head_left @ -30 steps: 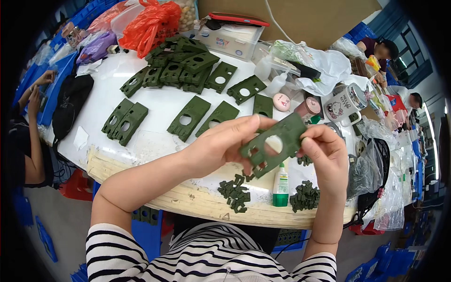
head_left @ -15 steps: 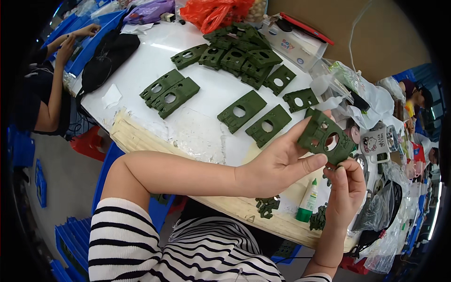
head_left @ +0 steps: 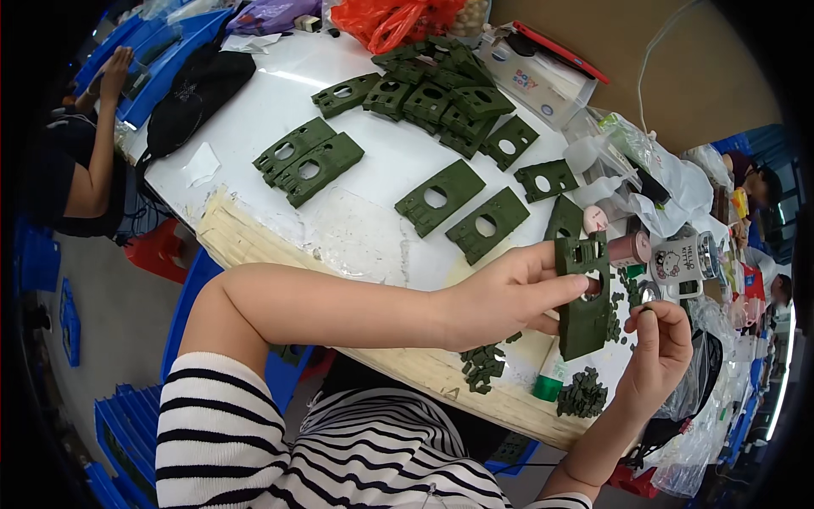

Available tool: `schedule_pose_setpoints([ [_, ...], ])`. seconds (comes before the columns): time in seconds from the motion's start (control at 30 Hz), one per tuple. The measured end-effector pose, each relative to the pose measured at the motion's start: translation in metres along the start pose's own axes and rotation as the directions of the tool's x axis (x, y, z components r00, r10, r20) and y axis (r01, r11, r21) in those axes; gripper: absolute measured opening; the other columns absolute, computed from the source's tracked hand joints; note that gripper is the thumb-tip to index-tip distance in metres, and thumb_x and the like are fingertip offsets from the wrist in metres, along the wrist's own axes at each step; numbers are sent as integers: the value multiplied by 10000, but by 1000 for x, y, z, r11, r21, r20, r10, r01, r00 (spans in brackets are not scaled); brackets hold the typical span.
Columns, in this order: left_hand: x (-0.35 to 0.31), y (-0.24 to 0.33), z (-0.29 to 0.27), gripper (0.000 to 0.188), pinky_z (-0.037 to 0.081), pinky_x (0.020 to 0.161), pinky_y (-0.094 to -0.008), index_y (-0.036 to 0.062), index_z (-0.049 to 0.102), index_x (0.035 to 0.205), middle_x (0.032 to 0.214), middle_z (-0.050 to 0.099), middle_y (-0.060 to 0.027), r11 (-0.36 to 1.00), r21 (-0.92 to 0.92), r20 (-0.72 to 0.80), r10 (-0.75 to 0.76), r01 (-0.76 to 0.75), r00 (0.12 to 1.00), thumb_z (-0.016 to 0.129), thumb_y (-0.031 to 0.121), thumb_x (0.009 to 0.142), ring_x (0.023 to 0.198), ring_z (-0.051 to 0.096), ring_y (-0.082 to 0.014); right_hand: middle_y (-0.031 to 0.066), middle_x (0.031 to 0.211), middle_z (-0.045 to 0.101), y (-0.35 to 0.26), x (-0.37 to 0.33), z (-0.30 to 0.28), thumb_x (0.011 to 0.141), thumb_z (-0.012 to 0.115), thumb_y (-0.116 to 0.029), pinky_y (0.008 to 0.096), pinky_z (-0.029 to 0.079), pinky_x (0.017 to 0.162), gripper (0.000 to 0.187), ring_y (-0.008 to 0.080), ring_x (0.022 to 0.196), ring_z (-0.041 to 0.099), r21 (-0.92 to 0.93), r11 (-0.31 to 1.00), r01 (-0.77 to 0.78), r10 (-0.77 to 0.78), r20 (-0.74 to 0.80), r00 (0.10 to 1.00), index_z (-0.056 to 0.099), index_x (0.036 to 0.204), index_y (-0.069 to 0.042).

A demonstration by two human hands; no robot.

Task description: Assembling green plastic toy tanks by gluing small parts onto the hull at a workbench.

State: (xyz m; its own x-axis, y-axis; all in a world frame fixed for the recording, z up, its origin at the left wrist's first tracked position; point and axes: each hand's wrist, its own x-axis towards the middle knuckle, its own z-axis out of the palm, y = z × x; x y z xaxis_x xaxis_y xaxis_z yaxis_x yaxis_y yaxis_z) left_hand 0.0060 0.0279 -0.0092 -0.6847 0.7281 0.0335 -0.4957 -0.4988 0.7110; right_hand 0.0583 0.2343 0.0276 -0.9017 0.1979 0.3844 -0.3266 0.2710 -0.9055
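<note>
My left hand (head_left: 500, 297) has got the hull (head_left: 583, 329) by one side, leaving the end toward the worktop's (head_left: 356, 225) near edge free; right hand (head_left: 657, 360) pinches maybe a dark bit (head_left: 647, 310).

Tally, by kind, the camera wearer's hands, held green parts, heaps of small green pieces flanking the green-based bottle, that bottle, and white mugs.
Left hand and right hand: 2
Held green part: 1
Left heap and right heap of small green pieces: 2
Green-based bottle: 1
White mug: 1
Total: 7
</note>
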Motion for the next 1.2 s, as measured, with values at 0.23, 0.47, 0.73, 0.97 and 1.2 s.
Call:
schedule_pose_setpoints([
  [0.23, -5, -1, 3, 361, 520, 921, -325, 14, 456, 1310, 1214, 602, -70, 970, 192, 17, -153, 147, 988, 512, 159, 984, 1103, 588, -151, 68, 813, 655, -6, -1, 6, 807, 683, 59, 205, 500, 696, 93, 94, 746, 624, 52, 984, -171, 159, 175, 972, 628, 880, 46],
  [0.47, -5, -5, 5, 254, 511, 847, -270, 34, 527, 1211, 1074, 619, -14, 955, 257, 19, -157, 147, 987, 524, 146, 983, 972, 590, -80, 105, 1086, 547, 0, 0, 8, 747, 721, -14, 288, 389, 884, 94, 163, 1001, 505, -56, 998, -14, 28, 257, 966, 676, 829, -11],
  [0.73, -8, -10, 5, 293, 516, 766, -241, 10, 499, 1236, 1087, 624, -52, 941, 315, 38, -143, 124, 989, 536, 139, 976, 982, 599, -88, 109, 1108, 547, 3, -5, 17, 723, 732, -38, 332, 377, 921, 99, 209, 1042, 468, -150, 986, 71, -28, 271, 962, 686, 811, -39],
  [0.97, -8, -16, 2, 267, 497, 725, -223, 19, 514, 1203, 1046, 626, -33, 934, 352, 47, -92, 70, 995, 534, 167, 982, 934, 595, -71, 105, 1099, 552, 1, -6, 19, 716, 727, -42, 344, 387, 906, 93, 230, 1034, 461, -205, 971, 126, -69, 268, 961, 683, 797, -50],
  [1.2, -8, -16, 5, 235, 479, 726, -226, 17, 521, 1173, 1006, 611, -14, 945, 327, 68, -47, 22, 997, 526, 159, 986, 887, 570, -50, 102, 1089, 555, 0, -8, 22, 699, 721, -37, 339, 388, 890, 90, 238, 1024, 459, -267, 951, 157, -91, 244, 966, 681, 778, -53],
])
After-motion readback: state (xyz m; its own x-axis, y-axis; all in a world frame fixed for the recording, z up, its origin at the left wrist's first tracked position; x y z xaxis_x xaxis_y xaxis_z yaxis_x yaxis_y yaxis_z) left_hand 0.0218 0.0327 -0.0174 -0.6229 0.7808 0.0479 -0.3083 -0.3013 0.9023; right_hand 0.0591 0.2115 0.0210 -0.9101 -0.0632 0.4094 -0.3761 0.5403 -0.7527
